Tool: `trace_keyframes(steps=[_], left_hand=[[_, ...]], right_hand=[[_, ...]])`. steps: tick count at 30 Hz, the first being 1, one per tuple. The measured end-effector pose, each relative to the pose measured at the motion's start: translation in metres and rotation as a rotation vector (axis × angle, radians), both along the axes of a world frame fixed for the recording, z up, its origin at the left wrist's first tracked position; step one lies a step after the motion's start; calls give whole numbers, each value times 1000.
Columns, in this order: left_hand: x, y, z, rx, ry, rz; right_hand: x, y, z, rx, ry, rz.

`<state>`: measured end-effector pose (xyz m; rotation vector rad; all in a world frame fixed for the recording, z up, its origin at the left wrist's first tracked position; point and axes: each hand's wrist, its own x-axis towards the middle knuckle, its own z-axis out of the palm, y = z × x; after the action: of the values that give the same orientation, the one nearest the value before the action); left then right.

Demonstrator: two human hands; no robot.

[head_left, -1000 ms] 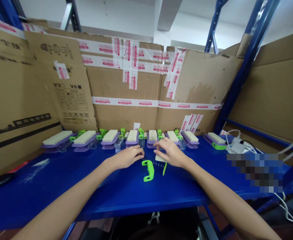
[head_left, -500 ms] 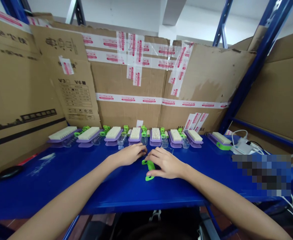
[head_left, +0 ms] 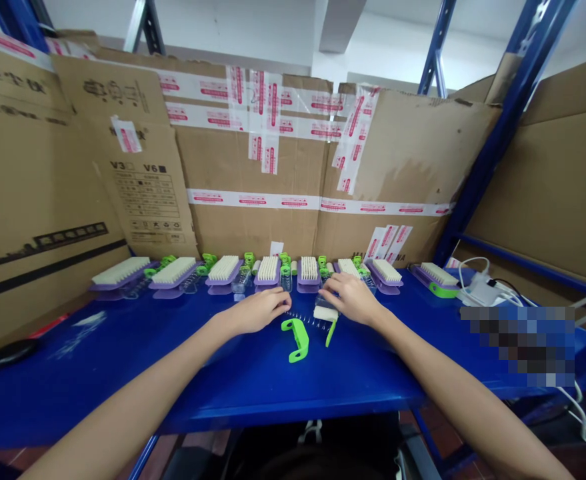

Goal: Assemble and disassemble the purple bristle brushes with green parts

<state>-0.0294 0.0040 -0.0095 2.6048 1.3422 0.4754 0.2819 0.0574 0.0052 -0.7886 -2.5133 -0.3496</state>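
My left hand (head_left: 261,311) rests low over the blue table, its fingers pinched together. From its fingertips a thin metal spring (head_left: 313,321) stretches to the right; whether the fingers grip its end is hard to see. My right hand (head_left: 351,297) curls its fingers over a small clear plastic box (head_left: 325,303). Just in front of that box are a white block-like piece (head_left: 325,313) and a narrow green piece (head_left: 331,333). A bright green bracket-shaped handle (head_left: 297,340) lies by itself between and in front of the hands.
Purple brushes with cream bristles (head_left: 225,268) stand in a row along the back, with green clips and clear bottles between them. Taped cardboard (head_left: 253,233) walls the table. At right are a white adapter (head_left: 487,291) and cables; a black oval object (head_left: 13,353) lies left.
My right hand has moved away from the green handle, back and right to the clear box. The handle, spring and white piece are now uncovered. My left hand has barely moved.
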Motion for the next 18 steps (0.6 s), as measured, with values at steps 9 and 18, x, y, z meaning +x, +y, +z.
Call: trace_keyframes(steps=[9,18], left_hand=[[2,-2,3,-3,-7,5],[-6,8,-2,-46,-37,75]], right_hand=[[-4,-4,-1,-77,24,169],[-34,-60,-7,7,-12,466]])
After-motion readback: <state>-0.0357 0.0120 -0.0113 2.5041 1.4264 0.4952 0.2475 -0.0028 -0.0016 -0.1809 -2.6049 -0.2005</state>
